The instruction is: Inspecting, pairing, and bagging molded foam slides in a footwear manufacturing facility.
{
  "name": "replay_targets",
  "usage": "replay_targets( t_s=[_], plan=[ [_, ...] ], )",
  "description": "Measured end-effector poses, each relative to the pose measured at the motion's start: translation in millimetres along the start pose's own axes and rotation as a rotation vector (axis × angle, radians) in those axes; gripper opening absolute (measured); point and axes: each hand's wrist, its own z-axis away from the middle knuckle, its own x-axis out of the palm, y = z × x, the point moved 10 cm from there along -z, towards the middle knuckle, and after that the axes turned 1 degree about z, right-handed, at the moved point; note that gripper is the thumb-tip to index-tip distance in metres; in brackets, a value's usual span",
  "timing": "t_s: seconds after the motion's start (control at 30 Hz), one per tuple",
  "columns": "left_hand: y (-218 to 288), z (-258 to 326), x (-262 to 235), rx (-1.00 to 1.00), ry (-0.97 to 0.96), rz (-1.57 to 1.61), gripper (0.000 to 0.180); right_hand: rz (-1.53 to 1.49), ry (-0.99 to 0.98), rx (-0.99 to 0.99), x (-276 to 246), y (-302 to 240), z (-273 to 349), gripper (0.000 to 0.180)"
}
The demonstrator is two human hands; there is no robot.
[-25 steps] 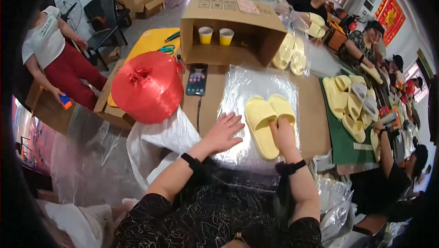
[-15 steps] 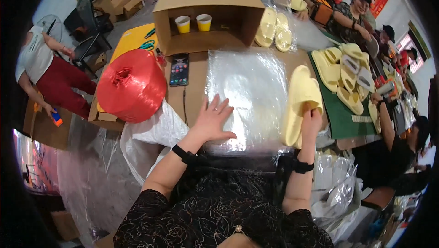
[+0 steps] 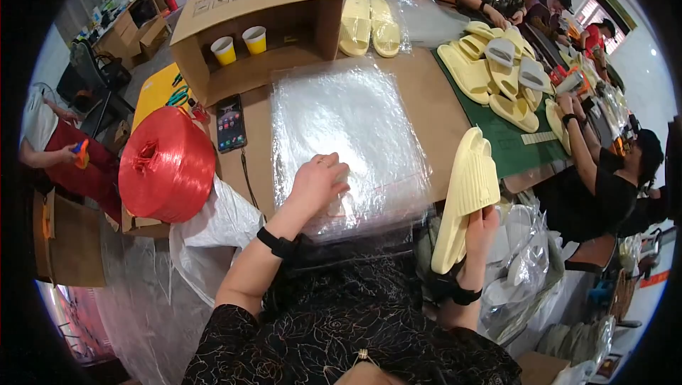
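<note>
Gripping a pair of pale yellow slippers (image 3: 465, 197), the right hand (image 3: 482, 225) is closing its fingers around their lower part, so the 2 slippers are standing pressed together and rising above the hand, off the right edge of the table (image 3: 426, 104). To the left of that hand, the stack of clear plastic bags (image 3: 348, 133) is lying flat on the table, stretching away from the left hand (image 3: 316, 182). The left hand is resting on the near edge of the stack, fingers curled and pinching at the top bag. Farther left of it, a red spool of twine (image 3: 167, 165) and a dark phone (image 3: 231, 122) are sitting near a cardboard box (image 3: 259, 26).
</note>
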Motion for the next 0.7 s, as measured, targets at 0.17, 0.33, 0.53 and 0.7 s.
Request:
replay_targets(
  t_s=[0.17,0.33,0.53,0.7],
  plan=[
    [-11.9,-3.1,-7.1,-0.079,0.101,0.163,0.028,0.259,-0.287,-0.067,24.0,-21.4,12.2,0.026],
    [-24.8,-7.3,-9.1,-0.162,0.133,0.386,0.031,0.280,-0.539,-0.208,84.2,-59.7,42.7,0.030],
    [-23.9,-12.8,-6.4,-0.140,0.047,0.575,0.028,0.529,-0.795,-0.308,131.4,-72.7,64.1,0.024],
    [-35.4,0.3,-24.6,-0.260,0.258,0.712,0.024,0.770,-0.808,-0.290,134.5,-40.6,69.1,0.030]
  ],
)
